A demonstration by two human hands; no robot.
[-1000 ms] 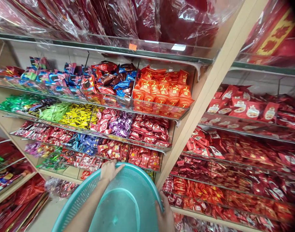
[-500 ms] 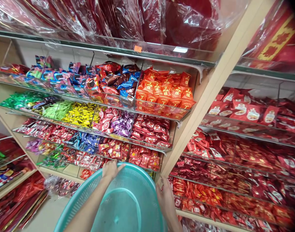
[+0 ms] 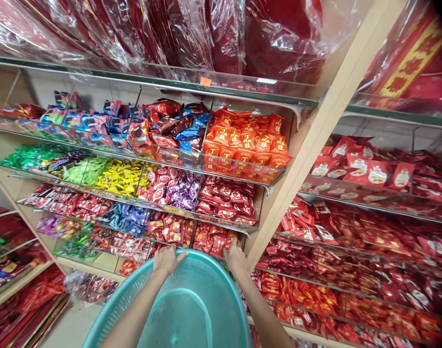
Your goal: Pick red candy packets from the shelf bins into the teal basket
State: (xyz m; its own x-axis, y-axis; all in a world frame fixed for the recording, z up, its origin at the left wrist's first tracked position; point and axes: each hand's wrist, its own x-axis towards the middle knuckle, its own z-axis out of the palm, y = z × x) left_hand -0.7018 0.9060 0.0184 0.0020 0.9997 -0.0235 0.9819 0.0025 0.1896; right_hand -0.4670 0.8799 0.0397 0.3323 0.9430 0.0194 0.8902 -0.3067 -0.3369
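**Head view: two hands at the candy shelves, basket held low**

Head camera looks down a wall of sweet shelves. The left hand [image 3: 167, 258] grips the far rim of a teal mesh basket [image 3: 192, 299], fingers curled over the edge, and holds it close under the lowest bins. The basket looks empty; its solid bottom shows through clean.

The right hand [image 3: 235, 256] reaches past the basket's rim toward the bin of small red packets [image 3: 212, 239] on the lowest visible tier, just left of the wooden upright [image 3: 315, 145]. Its fingers are spread and point into the bin. Whether they touch a packet or have closed on one I cannot tell — the fingertips blur into the wrappers.

Judging from this, the step in hand is a pick from that red bin. To do it well:

- Keep the basket's rim tucked right under the bin's clear front lip, so anything that slips falls into the mesh and not to the floor.
- Go in over the lip, not through it — the clear front is easy to knock.
- Take from the top of the heap; digging low would likely spill loose packets forward.
- Hold the basket level with the left hand; a one-handed grip on the far rim may let the near side dip.

Above sit orange packets [image 3: 248, 140] and purple-and-red sweets [image 3: 173, 186].
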